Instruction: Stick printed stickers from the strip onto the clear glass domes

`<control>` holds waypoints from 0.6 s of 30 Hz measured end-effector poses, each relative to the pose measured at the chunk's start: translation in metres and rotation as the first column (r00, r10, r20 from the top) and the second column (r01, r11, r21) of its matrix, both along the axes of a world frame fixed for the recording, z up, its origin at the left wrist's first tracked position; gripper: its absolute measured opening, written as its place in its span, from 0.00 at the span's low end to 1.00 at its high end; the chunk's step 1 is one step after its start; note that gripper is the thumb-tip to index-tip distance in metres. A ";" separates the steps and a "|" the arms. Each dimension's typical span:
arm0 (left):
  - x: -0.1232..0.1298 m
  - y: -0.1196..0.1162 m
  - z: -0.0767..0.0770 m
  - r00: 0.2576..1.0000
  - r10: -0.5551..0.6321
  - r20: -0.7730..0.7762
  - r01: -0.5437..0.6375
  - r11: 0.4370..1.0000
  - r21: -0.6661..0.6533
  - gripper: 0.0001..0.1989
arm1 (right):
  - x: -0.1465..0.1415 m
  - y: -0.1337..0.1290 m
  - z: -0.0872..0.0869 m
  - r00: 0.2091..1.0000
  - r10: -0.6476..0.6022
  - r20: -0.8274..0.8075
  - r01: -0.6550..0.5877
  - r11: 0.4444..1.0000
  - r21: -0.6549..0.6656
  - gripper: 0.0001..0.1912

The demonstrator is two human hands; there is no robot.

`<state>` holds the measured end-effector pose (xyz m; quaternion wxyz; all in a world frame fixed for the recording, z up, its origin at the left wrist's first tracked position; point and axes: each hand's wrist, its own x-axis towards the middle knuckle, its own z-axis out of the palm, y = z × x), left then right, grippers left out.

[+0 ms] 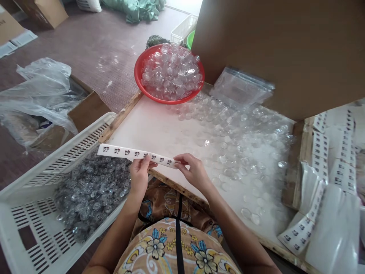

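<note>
Looking at the head view, you've got a printed strip (127,153) held roughly level, its left stretch reaching out over the white crate (17,232) and its right end above the near edge of the white tabletop (134,125). The left hand (138,173) is mostly closed, thumb on top and fingers underneath, gripping the strip around the middle. The right hand (195,171) has thumb and forefinger pinched together on the right end, the other fingers loosely curled. Whether those fingertips are lifting a print off the backing or just steadying the end, I honestly can't tell; it's too small and soft there.

For handling it, I'd support the strip close to the print being worked and pull only lightly so it doesn't crease. Fingertips on the margins beat fingers on the little pictures imo.

The red basin (138,74), heaped with see-through discs (172,70), sits at the far left corner of the tabletop. More loose discs (234,144) spread across the middle and right, so I'd want the strip's underside well above them. Bundled strips (321,152) are over on the right, and dark-patterned pieces (94,194) fill part of the crate.
</note>
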<state>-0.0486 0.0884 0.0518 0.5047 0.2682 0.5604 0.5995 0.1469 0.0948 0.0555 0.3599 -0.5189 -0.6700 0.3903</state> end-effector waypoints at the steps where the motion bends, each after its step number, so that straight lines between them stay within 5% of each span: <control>1: -0.001 -0.001 -0.001 1.000 0.004 -0.023 -0.004 1.000 0.012 0.14 | -0.004 0.000 -0.002 1.000 -0.011 -0.014 0.011 1.000 -0.003 0.05; 18: -0.004 -0.011 -0.016 0.995 0.096 0.026 -0.096 0.995 0.003 0.13 | -0.016 -0.003 -0.021 0.996 -0.071 0.045 0.068 0.995 0.079 0.04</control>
